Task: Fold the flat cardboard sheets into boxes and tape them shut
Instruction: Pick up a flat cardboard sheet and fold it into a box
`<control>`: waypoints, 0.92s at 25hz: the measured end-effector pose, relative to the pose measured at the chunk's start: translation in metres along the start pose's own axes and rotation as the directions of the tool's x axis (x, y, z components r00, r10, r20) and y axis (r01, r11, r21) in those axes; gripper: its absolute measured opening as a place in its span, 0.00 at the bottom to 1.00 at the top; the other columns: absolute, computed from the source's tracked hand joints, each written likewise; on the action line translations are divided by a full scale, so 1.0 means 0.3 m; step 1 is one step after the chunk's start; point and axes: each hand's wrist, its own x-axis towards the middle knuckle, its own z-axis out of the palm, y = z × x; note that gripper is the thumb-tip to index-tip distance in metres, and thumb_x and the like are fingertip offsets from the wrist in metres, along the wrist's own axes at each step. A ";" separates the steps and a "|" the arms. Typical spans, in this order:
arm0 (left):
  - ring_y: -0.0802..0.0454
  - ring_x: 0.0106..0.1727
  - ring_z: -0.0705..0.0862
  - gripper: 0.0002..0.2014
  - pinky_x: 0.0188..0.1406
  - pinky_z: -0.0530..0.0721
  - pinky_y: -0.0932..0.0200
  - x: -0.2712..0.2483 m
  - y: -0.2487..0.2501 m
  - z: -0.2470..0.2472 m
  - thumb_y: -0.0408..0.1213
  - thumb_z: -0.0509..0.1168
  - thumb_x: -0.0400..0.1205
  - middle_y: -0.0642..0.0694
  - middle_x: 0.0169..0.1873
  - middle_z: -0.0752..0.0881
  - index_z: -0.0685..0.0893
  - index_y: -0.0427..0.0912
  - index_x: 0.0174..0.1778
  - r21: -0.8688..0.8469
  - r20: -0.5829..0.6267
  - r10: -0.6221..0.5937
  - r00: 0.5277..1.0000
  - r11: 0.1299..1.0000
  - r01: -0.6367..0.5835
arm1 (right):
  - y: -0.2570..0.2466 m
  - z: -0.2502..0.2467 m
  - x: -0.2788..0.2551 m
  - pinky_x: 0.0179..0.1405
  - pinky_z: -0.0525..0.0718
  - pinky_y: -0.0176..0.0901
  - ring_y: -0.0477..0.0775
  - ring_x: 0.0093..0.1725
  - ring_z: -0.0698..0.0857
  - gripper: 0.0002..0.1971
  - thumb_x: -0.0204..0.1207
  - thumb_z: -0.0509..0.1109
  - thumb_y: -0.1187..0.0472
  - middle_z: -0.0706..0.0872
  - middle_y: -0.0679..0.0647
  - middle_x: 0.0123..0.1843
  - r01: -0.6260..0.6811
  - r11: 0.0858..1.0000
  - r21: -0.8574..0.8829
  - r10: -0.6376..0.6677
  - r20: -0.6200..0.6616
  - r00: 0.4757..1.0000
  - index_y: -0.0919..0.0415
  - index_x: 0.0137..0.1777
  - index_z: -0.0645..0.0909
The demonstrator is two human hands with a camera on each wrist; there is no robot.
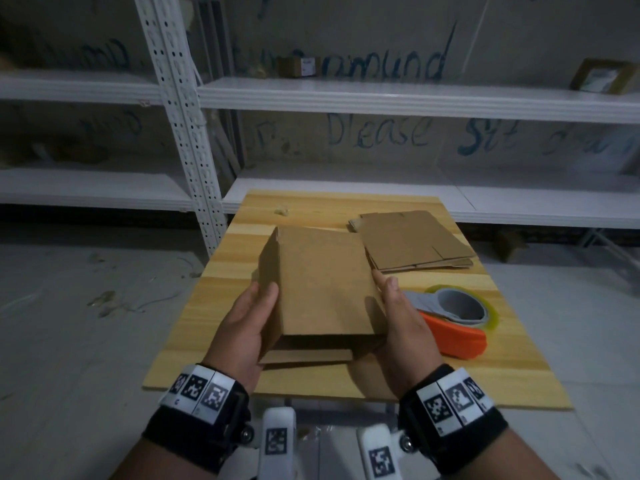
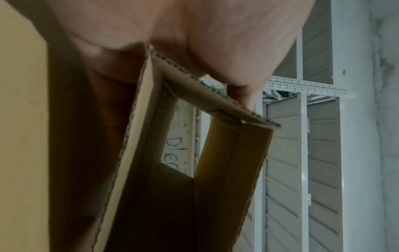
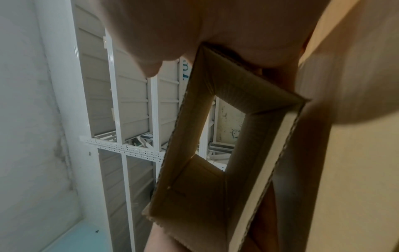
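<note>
A brown cardboard box, opened into a hollow sleeve, is held just above the wooden table. My left hand grips its left side, thumb on the side panel. My right hand grips its right side, thumb on top. Both wrist views look through the open sleeve, whose end flaps stand unfolded. A stack of flat cardboard sheets lies at the back right. An orange tape dispenser with a roll of clear tape lies right of my right hand.
White metal shelves stand behind the table, with a small box and a framed picture on the upper one. A small scrap lies near the table's far left edge. Grey floor surrounds the table.
</note>
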 end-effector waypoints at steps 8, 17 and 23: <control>0.35 0.63 0.96 0.32 0.64 0.88 0.32 0.002 -0.014 0.001 0.56 0.76 0.76 0.35 0.65 0.95 0.89 0.43 0.74 -0.037 0.074 -0.094 0.993 0.995 0.097 | -0.007 -0.007 0.010 0.82 0.77 0.71 0.58 0.79 0.84 0.28 0.79 0.59 0.21 0.87 0.46 0.78 -0.061 0.992 0.109 0.058 0.035 0.998 0.27 0.72 0.85; 0.27 0.67 0.91 0.33 0.69 0.86 0.20 0.003 -0.020 -0.021 0.50 0.78 0.72 0.31 0.64 0.94 0.88 0.41 0.72 -0.032 0.071 -0.108 0.992 0.993 0.111 | -0.021 -0.032 -0.005 0.56 0.93 0.63 0.66 0.64 0.91 0.19 0.88 0.70 0.61 0.89 0.59 0.69 -0.116 0.972 0.205 0.097 0.102 0.990 0.45 0.76 0.80; 0.25 0.68 0.90 0.29 0.59 0.91 0.24 0.006 -0.008 -0.038 0.42 0.77 0.71 0.30 0.66 0.92 0.90 0.42 0.71 0.008 0.087 -0.092 0.992 0.996 0.092 | 0.003 -0.056 0.017 0.48 0.93 0.55 0.66 0.60 0.93 0.24 0.85 0.74 0.62 0.91 0.64 0.68 -0.118 0.970 0.212 0.084 0.162 0.983 0.46 0.79 0.82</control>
